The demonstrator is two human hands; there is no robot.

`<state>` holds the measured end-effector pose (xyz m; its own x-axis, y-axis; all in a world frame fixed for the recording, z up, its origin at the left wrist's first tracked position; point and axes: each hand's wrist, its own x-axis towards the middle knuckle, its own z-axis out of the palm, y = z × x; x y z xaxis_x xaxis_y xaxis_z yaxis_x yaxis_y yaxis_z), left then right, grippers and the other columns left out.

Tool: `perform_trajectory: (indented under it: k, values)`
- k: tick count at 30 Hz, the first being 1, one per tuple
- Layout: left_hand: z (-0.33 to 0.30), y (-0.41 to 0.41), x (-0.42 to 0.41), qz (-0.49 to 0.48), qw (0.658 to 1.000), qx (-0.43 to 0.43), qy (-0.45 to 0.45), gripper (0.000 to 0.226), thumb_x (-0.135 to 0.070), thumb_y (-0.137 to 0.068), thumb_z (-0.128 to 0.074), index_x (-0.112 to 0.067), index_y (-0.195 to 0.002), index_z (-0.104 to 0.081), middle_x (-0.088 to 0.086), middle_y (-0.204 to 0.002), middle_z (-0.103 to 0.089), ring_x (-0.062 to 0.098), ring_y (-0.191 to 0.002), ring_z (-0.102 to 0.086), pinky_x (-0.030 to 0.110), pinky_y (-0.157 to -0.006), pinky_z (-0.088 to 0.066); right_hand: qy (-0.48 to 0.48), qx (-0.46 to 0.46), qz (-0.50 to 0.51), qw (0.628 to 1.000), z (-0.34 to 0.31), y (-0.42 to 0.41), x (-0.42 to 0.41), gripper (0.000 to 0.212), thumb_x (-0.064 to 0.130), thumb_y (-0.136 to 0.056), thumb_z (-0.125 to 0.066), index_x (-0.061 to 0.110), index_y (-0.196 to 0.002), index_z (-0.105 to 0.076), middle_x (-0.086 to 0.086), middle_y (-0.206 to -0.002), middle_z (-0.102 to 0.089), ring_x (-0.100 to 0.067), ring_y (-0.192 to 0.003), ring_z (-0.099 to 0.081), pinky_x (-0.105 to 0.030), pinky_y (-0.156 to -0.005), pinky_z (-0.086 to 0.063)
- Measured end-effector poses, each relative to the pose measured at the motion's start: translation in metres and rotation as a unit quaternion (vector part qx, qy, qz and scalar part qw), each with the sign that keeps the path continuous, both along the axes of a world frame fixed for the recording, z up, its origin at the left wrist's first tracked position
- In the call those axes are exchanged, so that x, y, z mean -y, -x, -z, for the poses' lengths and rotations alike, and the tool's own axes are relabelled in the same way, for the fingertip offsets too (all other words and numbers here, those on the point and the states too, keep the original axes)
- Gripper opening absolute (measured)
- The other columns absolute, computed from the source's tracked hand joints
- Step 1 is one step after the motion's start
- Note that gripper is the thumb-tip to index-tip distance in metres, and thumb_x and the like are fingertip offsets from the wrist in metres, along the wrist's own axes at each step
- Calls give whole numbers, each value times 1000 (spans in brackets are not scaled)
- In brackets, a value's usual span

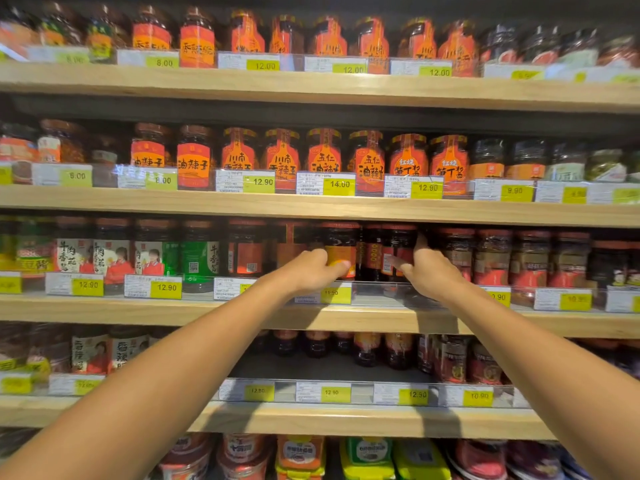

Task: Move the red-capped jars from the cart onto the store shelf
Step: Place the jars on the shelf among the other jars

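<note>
Both my arms reach up to the third wooden shelf (214,311). My left hand (313,270) is wrapped around a dark red-capped jar (341,242) with an orange-yellow label, standing at the shelf's front. My right hand (427,270) grips another dark red-capped jar (398,247) with a red label, just to the right. A third similar jar (372,251) stands between the two held ones. The cart is out of view.
Rows of sauce jars fill every shelf, with yellow price tags (166,287) along clear plastic rails. Red-labelled jars (491,258) stand right of my right hand. The shelf below (311,420) has a gap in front of a back row of jars.
</note>
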<state>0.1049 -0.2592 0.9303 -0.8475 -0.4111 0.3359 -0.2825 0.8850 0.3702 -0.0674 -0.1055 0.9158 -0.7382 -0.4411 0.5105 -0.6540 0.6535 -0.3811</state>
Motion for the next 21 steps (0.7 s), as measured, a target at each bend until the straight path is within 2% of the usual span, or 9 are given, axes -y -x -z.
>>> perform_trajectory:
  k: [3, 4, 6, 8, 9, 11, 14, 18, 21]
  values:
    - [6, -2, 6, -9, 1000, -16, 25, 43, -55, -96, -48, -13, -88, -51, 4, -89, -58, 18, -74, -54, 34, -62, -42, -1, -5, -17, 1000, 6, -7, -11, 61, 55, -95, -51, 0, -121, -50, -19, -104, -66, -40, -97, -62, -42, -77, -50]
    - [9, -4, 8, -8, 999, -28, 33, 43, -57, -94, -50, -14, -94, -54, 5, -93, -62, 19, -79, -58, 35, -67, -48, 5, -12, -25, 1000, 10, -12, -15, 62, 59, -94, -50, 3, -120, -50, -18, -106, -67, -40, -99, -62, -44, -81, -51]
    - [20, -10, 11, -8, 997, -56, 53, 52, -60, -90, -53, -15, -116, -55, 6, -113, -66, 23, -97, -64, 44, -84, -54, 17, -43, -46, 998, 18, -20, -24, 74, 64, -93, -47, 7, -139, -42, -14, -117, -66, -36, -108, -61, -46, -87, -52]
    - [32, -18, 11, -4, 992, -100, 81, 61, -56, -90, -56, -18, -138, -47, 4, -137, -58, 25, -121, -58, 47, -98, -49, 53, -77, -75, 993, 29, -29, -34, 76, 62, -93, -49, 12, -149, -37, -7, -138, -57, -28, -125, -55, -43, -99, -48]
    - [38, -24, 9, 6, 986, -134, 96, 60, -52, -91, -57, -21, -142, -45, 0, -143, -54, 23, -128, -53, 45, -102, -47, 74, -93, -92, 989, 34, -33, -39, 73, 60, -93, -50, 15, -149, -37, -3, -146, -51, -23, -132, -49, -40, -105, -44]
    - [48, -35, 3, 49, 969, -211, 114, 50, -42, -93, -59, -25, -140, -50, -7, -141, -54, 15, -130, -51, 41, -105, -45, 105, -122, -121, 979, 47, -43, -51, 65, 56, -95, -53, 21, -149, -40, 5, -150, -45, -13, -137, -43, -35, -110, -40]
    - [67, -51, -16, 121, 945, -282, 110, 38, -31, -95, -61, -26, -132, -57, -14, -133, -58, 6, -126, -52, 32, -104, -45, 149, -139, -169, 964, 72, -63, -72, 50, 44, -96, -58, 27, -142, -48, 14, -143, -49, -4, -132, -45, -26, -107, -40]
    - [108, -55, -44, 208, 936, -260, 109, 37, -33, -94, -59, -26, -130, -59, -13, -130, -60, 7, -125, -54, 30, -104, -44, 155, -145, -189, 959, 127, -79, -106, 43, 29, -96, -64, 20, -137, -55, 11, -139, -55, -3, -131, -48, -19, -108, -37]
    - [153, -43, -64, 261, 935, -211, 114, 39, -32, -93, -59, -22, -130, -59, -9, -130, -61, 11, -125, -56, 29, -106, -42, 122, -126, -177, 969, 180, -81, -133, 42, 25, -95, -65, 15, -135, -56, 6, -138, -57, -10, -132, -50, -28, -109, -40]
